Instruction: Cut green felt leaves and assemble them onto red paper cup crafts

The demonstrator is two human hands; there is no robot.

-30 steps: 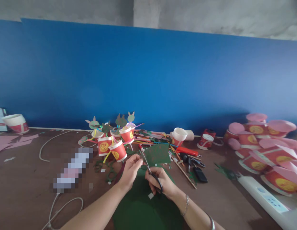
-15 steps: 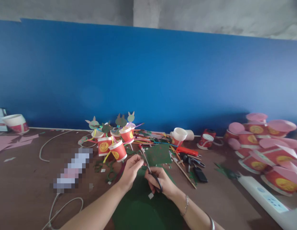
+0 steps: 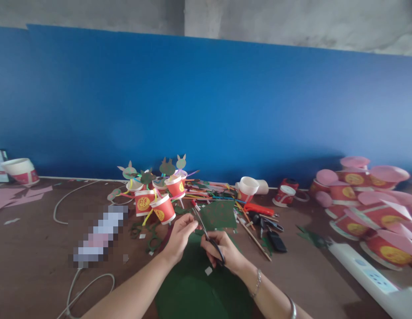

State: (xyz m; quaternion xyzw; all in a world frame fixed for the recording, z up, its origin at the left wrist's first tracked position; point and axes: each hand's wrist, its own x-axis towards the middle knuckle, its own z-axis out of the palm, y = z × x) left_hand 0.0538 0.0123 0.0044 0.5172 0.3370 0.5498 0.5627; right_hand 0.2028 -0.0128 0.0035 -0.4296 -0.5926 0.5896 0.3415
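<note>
Dimly lit, with a soft, diffuse wash seemingly from the right.
Paler toward the right of the blue panel, deeper at lower left; shadowed on the panel beside the pink-topped cups; dull across the brown counter; stretched near the edges, as in the leftmost cup; slightly soft around the fingers; pixelated left of centre.

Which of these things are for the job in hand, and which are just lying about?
Likely for the job:
scissors, in the right hand
green sheet, below the scissors
perhaps the green-headed cups

Likely just lying about:
keys
power strip
white cable
</note>
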